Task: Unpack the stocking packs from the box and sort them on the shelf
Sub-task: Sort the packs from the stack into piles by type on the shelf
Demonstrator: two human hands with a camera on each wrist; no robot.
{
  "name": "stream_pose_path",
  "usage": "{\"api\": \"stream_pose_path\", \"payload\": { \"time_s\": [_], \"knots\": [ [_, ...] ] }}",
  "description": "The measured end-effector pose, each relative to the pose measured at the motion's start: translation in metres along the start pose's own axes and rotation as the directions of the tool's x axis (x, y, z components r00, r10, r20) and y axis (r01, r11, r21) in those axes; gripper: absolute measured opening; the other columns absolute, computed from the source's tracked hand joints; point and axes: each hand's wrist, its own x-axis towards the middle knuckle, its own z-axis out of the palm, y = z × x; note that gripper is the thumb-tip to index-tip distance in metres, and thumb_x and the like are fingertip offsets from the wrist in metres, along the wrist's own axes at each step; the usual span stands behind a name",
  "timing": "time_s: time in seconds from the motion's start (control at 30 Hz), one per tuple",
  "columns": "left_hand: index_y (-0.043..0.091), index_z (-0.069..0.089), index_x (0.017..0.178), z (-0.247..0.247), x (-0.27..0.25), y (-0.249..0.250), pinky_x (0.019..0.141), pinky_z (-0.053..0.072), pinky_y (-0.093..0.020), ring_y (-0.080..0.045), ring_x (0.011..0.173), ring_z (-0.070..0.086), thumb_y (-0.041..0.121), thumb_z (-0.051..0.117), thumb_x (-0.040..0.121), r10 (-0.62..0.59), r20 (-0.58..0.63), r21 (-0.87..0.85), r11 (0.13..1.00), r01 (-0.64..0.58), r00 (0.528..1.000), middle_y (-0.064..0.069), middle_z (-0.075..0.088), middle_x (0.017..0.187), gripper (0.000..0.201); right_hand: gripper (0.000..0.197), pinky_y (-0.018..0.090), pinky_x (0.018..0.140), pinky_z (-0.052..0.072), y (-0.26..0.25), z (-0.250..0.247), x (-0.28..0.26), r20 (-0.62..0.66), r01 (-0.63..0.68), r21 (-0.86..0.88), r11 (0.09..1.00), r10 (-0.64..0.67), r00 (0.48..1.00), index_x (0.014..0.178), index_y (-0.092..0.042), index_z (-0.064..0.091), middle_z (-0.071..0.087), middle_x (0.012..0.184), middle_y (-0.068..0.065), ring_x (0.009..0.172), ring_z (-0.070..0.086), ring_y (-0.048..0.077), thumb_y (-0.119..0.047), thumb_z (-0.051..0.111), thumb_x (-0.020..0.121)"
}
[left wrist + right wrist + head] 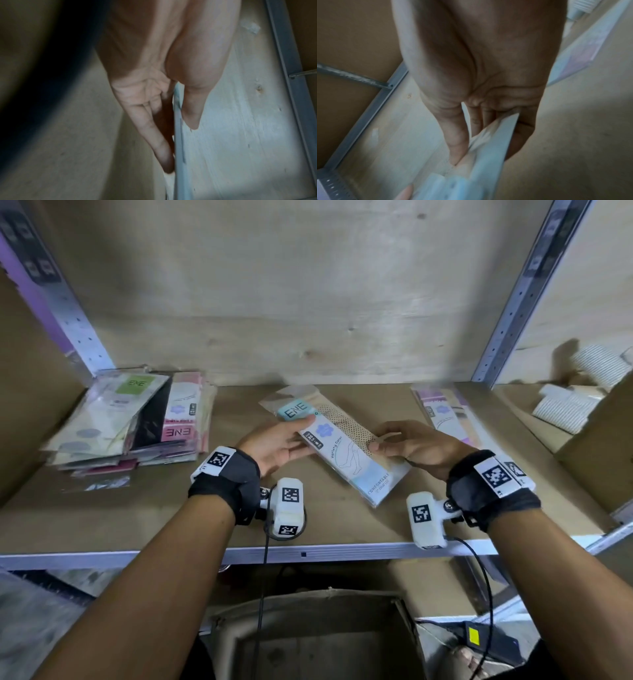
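Observation:
A light-blue "ENE" stocking pack is held slantwise just over the middle of the shelf board. My left hand pinches its upper left part, thumb on top and fingers beneath. My right hand pinches its right edge. The left wrist view has the pack edge-on between the thumb and fingers of the left hand. In the right wrist view the right hand grips the pack. A mixed stack of packs lies at the shelf's left.
Pink-purple packs lie on the shelf's right behind my right hand, one pack showing in the right wrist view. A cardboard box with white items stands far right. An open brown box sits below the shelf's metal front rail.

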Motion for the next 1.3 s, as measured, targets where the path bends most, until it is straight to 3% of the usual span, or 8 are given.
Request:
{"api": "stream_pose_path", "payload": {
  "time_s": [0.2,0.3,0.47,0.67,0.9,1.0,1.13,1.3],
  "knots": [
    [0.012,0.071,0.095,-0.028,0.008,0.007,0.069,0.058,-0.025,-0.018,0.083,0.072,0.030,0.072,0.089,0.248,-0.282,0.152,0.965,-0.212,0.927,-0.007,0.077,0.093,0.019,0.022,0.023,0.072,0.047,-0.002,-0.004,-0.001,0.049,-0.003,-0.028,1.000,0.004,0.999,0.110,-0.007,0.067,0.073,0.098,0.009,0.087,0.062,0.021,-0.007,0.070,0.088],
    [0.009,0.074,0.097,-0.039,0.010,0.007,0.074,0.052,-0.033,-0.022,0.081,0.068,0.040,0.071,0.088,0.334,-0.254,0.403,0.890,-0.215,0.908,-0.015,0.076,0.096,0.032,0.023,0.018,0.064,0.047,-0.002,-0.001,-0.001,0.079,-0.028,-0.073,0.997,0.033,0.996,0.111,-0.006,0.066,0.071,0.094,0.009,0.083,0.059,0.021,-0.007,0.070,0.088],
    [0.014,0.067,0.075,-0.045,0.003,0.011,0.044,0.042,-0.018,-0.006,0.045,0.058,0.035,0.060,0.095,0.351,-0.230,0.598,0.787,-0.153,0.908,0.001,0.067,0.060,0.029,0.023,0.023,0.061,0.040,-0.001,0.004,0.001,0.060,-0.023,-0.125,0.992,0.031,0.998,0.106,0.000,0.066,0.060,0.089,0.019,0.070,0.049,0.022,-0.015,0.070,0.089],
    [0.019,0.050,0.066,-0.045,-0.007,0.014,0.056,0.048,-0.023,-0.009,0.056,0.068,0.055,0.045,0.098,0.348,-0.221,0.693,0.713,-0.104,0.911,-0.005,0.068,0.066,0.049,0.023,0.017,0.052,0.039,-0.002,0.012,0.001,0.084,-0.023,-0.166,0.986,0.037,0.996,0.099,-0.002,0.067,0.055,0.084,0.018,0.056,0.046,0.013,-0.023,0.071,0.089],
    [0.012,0.059,0.074,-0.043,-0.017,0.018,0.036,0.038,-0.016,-0.013,0.045,0.063,0.046,0.058,0.096,0.149,-0.204,0.202,0.974,-0.107,0.968,-0.005,0.065,0.058,0.040,0.019,0.027,0.067,0.041,-0.006,0.019,-0.003,0.133,0.066,-0.001,0.998,-0.065,0.989,0.099,-0.005,0.066,0.067,0.086,0.000,0.077,0.049,0.022,-0.019,0.069,0.088],
    [0.018,0.071,0.079,-0.043,-0.017,0.018,0.030,0.028,-0.016,-0.010,0.037,0.047,0.042,0.061,0.094,0.112,-0.133,0.059,0.993,-0.105,0.985,-0.002,0.059,0.055,0.030,0.029,0.040,0.085,0.034,-0.006,0.022,-0.005,0.115,0.095,0.033,0.995,-0.098,0.989,0.109,0.005,0.062,0.059,0.098,0.014,0.093,0.045,0.025,-0.015,0.067,0.089],
    [0.018,0.065,0.084,-0.040,-0.010,0.018,0.030,0.022,-0.016,-0.010,0.042,0.040,0.041,0.055,0.098,0.127,0.009,0.000,0.992,-0.128,0.992,-0.004,0.050,0.062,0.029,0.033,0.042,0.088,0.030,-0.007,0.024,-0.006,0.104,0.101,0.067,0.993,-0.107,0.989,0.110,0.005,0.060,0.053,0.103,0.018,0.097,0.041,0.026,-0.017,0.068,0.087],
    [0.014,0.061,0.091,-0.038,-0.005,0.014,0.028,0.025,-0.017,-0.010,0.039,0.044,0.042,0.052,0.100,0.102,-0.104,-0.024,0.994,-0.105,0.989,-0.005,0.054,0.063,0.031,0.020,0.042,0.089,0.030,-0.008,0.020,-0.009,0.099,0.077,0.085,0.993,-0.086,0.991,0.103,-0.004,0.064,0.062,0.105,0.018,0.098,0.045,0.027,-0.015,0.068,0.088]
  ]
}}
